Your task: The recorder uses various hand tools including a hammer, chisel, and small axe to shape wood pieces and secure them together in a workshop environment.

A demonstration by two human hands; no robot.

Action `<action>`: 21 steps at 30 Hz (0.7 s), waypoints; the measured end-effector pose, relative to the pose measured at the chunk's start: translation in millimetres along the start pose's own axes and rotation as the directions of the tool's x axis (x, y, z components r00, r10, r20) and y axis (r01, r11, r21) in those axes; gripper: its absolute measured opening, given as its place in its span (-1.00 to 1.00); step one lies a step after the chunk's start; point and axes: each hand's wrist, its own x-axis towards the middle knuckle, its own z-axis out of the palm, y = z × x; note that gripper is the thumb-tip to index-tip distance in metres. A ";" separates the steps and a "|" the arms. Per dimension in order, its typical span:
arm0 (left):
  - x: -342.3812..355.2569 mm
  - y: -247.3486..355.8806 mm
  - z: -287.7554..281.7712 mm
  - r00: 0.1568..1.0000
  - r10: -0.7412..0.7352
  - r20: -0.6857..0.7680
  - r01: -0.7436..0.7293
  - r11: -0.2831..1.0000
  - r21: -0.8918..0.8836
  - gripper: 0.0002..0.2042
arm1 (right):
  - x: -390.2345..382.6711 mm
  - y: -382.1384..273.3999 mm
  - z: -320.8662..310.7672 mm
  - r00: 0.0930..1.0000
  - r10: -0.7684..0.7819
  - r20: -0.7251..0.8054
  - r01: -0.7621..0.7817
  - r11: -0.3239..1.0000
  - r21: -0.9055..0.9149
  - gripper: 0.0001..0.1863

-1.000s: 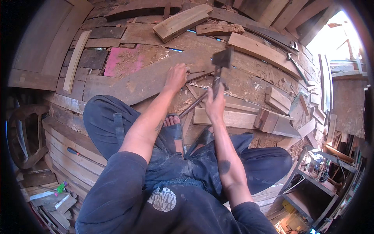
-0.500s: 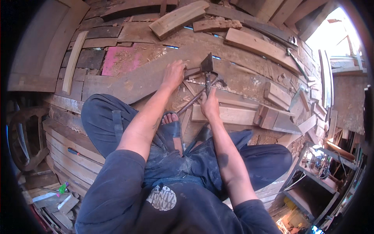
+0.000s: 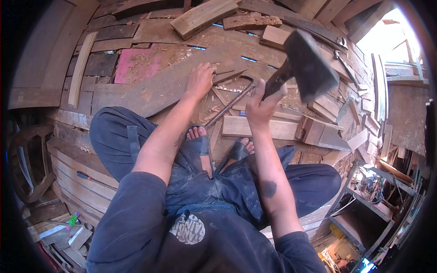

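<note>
One wide plank (image 3: 157, 93) lies flat on the wooden floor (image 3: 159, 32), slanting before the person. Over its right part, the left hand (image 3: 200, 83) is curled nearly closed, probably to steady something; a thin dark piece (image 3: 224, 72) sticks out beyond the fingers, but whether they grip it I cannot tell. Off the plank's right end, the right hand (image 3: 266, 105) is wrapped around the handle of a blurred, black-headed hammer (image 3: 314, 68), held up, seemingly so the heavy head clears the wood and the other hand. The plank's near edge faces the sandalled feet (image 3: 197, 133), leaving little room on that side. A long hooked tool (image 3: 230, 107) and a pale timber (image 3: 255, 128) crowd the floor to its near right; between the plank's right end and the hammer, a gap gives space for movement.
</note>
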 end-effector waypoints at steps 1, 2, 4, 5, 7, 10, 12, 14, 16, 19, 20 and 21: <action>-0.4 -0.1 0.6 1.000 0.004 -0.003 -0.004 1.000 -0.012 -0.83 | -9.4 6.0 -1.1 1.000 0.001 0.011 0.000 0.997 -0.072 -0.61; -0.3 -0.4 1.0 1.000 0.005 0.003 -0.005 1.000 -0.013 -0.83 | -21.8 13.9 -1.5 1.000 0.001 0.001 -0.001 0.997 -0.082 -0.61; 0.7 -0.4 1.6 0.999 0.026 -0.042 -0.029 0.996 -0.084 -0.87 | -44.0 33.4 -1.3 0.971 -0.132 0.201 0.199 0.911 -0.362 -0.65; 0.9 -0.4 1.5 0.999 0.017 -0.027 -0.019 0.997 -0.080 -0.87 | -51.0 43.4 -1.5 0.966 -0.104 0.236 0.188 0.911 -0.367 -0.65; 1.6 0.1 0.4 0.998 0.055 -0.035 -0.051 0.993 0.102 -0.86 | -55.0 59.6 -2.8 0.726 0.551 0.411 -0.232 0.759 -0.609 -0.55; 4.0 0.0 -2.5 0.998 0.003 0.060 -0.007 0.998 0.067 -0.85 | -45.9 64.5 -9.6 0.690 0.601 0.404 -0.245 0.719 -0.651 -0.57; 5.5 -0.1 -3.5 0.999 0.017 0.046 -0.020 0.998 0.066 -0.85 | -34.1 52.9 -11.1 0.690 0.583 0.428 -0.276 0.759 -0.589 -0.57; 3.6 0.5 -3.7 0.998 0.008 0.061 -0.013 0.997 0.072 -0.85 | -28.8 30.1 -9.1 0.687 0.566 0.456 -0.293 0.790 -0.539 -0.58; 1.3 1.7 -2.8 1.000 -0.015 0.017 0.015 1.000 0.010 -0.82 | -21.1 3.7 -1.0 0.917 0.311 0.248 -0.240 0.930 -0.279 -0.62; 0.1 2.0 -0.3 1.000 -0.016 0.000 0.016 1.000 0.023 -0.80 | 6.4 -19.4 -3.2 0.990 0.041 0.137 -0.028 0.995 -0.100 -0.68; -0.2 2.0 0.5 1.000 -0.020 0.001 0.020 0.999 0.026 -0.80 | 15.1 -21.2 -5.6 0.994 0.021 0.106 -0.015 0.998 -0.058 -0.70; 0.5 1.6 1.0 1.000 -0.025 0.016 0.024 0.999 0.039 -0.79 | 19.2 -20.1 -3.2 0.999 -0.003 0.038 0.003 1.000 -0.001 -0.72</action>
